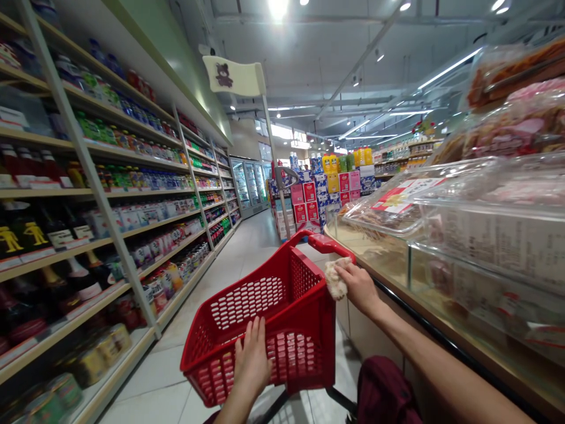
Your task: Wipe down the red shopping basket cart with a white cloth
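A red plastic shopping cart (324, 344) with a perforated basket stands in front of me, its inside showing no goods. My left hand (252, 359) lies against the near side of the basket, fingers stretched out with their tips at the rim. At the far right end, my right hand (361, 288) is closed around a crumpled whitish cloth (335, 278). The cloth presses against the cart by its red handle (331, 242). A pole with a cream bear-print flag (236, 78) rises behind the handle.
Tall shelves (145, 165) of bottles and cans line the left side. Close on the right is a display counter with packed food trays (397, 197). Stacked drink cartons (304, 200) stand ahead, with glass-door fridges (251, 182) farther back. A tiled aisle floor (225, 259) runs between.
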Motion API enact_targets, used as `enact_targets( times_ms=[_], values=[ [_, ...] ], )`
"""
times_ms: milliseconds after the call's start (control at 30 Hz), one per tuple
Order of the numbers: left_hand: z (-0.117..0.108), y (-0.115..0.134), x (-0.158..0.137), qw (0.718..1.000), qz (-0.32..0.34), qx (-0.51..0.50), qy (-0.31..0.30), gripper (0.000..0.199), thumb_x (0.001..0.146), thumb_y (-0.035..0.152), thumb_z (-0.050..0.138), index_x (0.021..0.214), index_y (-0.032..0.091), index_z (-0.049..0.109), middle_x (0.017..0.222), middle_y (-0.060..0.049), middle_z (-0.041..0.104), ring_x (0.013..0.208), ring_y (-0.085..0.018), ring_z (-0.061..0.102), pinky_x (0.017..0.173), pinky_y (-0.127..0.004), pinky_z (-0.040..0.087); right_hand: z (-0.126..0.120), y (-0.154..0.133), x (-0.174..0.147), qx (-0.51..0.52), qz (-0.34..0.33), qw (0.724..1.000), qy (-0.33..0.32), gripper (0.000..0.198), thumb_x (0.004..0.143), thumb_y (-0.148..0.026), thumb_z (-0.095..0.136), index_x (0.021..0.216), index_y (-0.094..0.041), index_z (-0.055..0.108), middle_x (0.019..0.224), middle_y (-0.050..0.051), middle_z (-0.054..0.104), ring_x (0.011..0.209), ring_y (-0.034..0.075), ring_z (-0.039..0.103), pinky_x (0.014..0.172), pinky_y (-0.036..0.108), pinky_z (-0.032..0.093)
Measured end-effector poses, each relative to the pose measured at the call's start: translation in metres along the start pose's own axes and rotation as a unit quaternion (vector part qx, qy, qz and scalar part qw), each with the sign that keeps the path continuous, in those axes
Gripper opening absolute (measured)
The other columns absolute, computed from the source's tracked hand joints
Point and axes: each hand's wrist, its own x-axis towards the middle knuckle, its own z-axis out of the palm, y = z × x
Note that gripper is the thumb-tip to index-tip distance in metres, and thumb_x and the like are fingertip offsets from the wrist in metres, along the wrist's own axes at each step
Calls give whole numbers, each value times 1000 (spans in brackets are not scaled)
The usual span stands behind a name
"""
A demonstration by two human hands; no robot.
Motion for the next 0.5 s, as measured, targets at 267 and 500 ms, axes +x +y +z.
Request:
enact_targets(
  times_ms=[267,500],
  values=[
    [-4,0,-1,1000,-2,5,-12,83,59,10,39,135,12,8,145,-5,9,132,-20,8,103,-41,15,31,-6,-42,71,-40,995,51,44,79,-6,34,115,-22,54,126,7,48,123,21,34,95,44,32],
    [-2,-1,4,1000,-6,-3,-22,84,58,10,40,135,12,7,145,-4,8,132,-20,7,104,-41,15,58,-32,-112,266,42,963,17,34,79,-20,46,110,-27,57,121,6,53,107,18,52,87,31,46]
  ],
)
